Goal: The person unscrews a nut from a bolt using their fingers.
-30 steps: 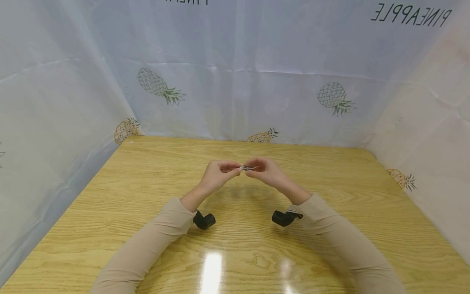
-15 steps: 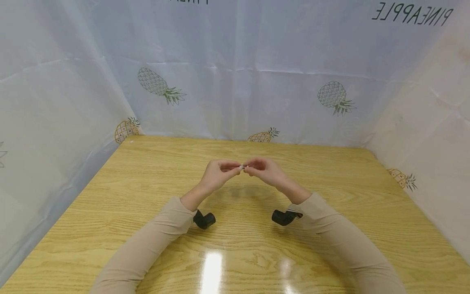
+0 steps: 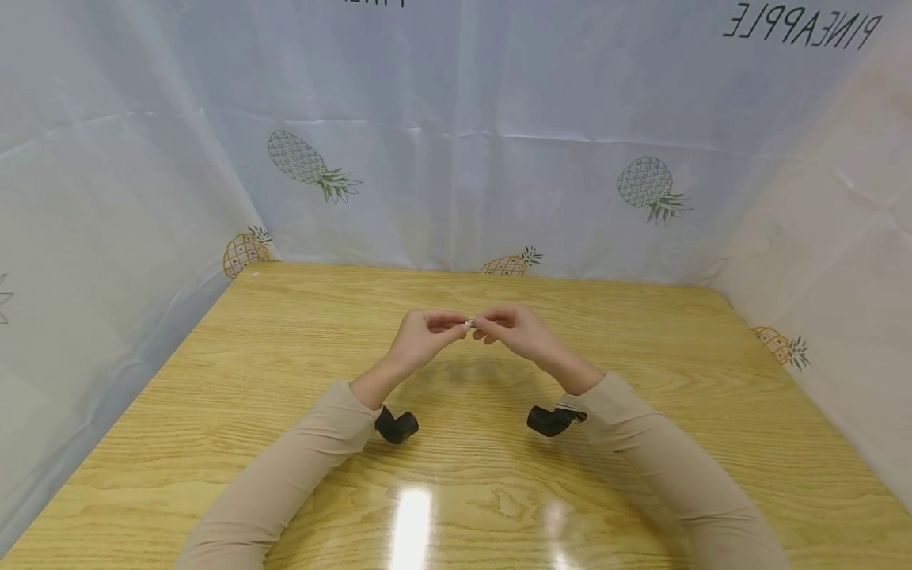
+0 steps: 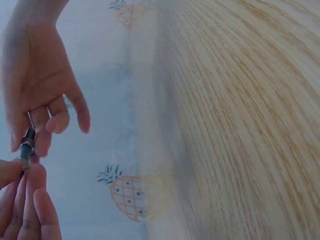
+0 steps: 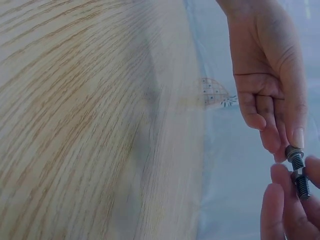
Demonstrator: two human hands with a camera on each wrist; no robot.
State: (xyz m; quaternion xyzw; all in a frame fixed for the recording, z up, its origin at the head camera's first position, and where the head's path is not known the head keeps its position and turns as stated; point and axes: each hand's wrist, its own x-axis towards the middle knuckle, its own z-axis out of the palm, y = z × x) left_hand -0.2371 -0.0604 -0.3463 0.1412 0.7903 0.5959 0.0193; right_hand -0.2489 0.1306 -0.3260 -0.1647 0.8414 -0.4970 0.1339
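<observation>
A small metal bolt (image 5: 302,190) with dark threads is held between both hands above the table. The left hand (image 3: 422,339) pinches it at the head (image 5: 294,151), thumb on one side and fingers on the other. A nut (image 5: 299,173) sits part-way along the threaded shank. Around that nut are the thumb and fingers of the right hand (image 3: 518,334), and the bolt's free end points toward the right palm. In the left wrist view the same nut (image 4: 28,142) shows between the right hand's fingertips. Seen from the head, most of the bolt is hidden by fingers.
The wood-grain table (image 3: 456,475) spreads below both hands. White curtains (image 3: 456,190) printed with pineapples enclose its back and sides. A black wrist-worn piece (image 3: 397,427) projects from the left sleeve, another black piece (image 3: 550,422) from the right.
The right hand's fingertips have shifted left along the bolt and changed their hold, covering the shank that showed between them earlier. The left hand stays in place.
</observation>
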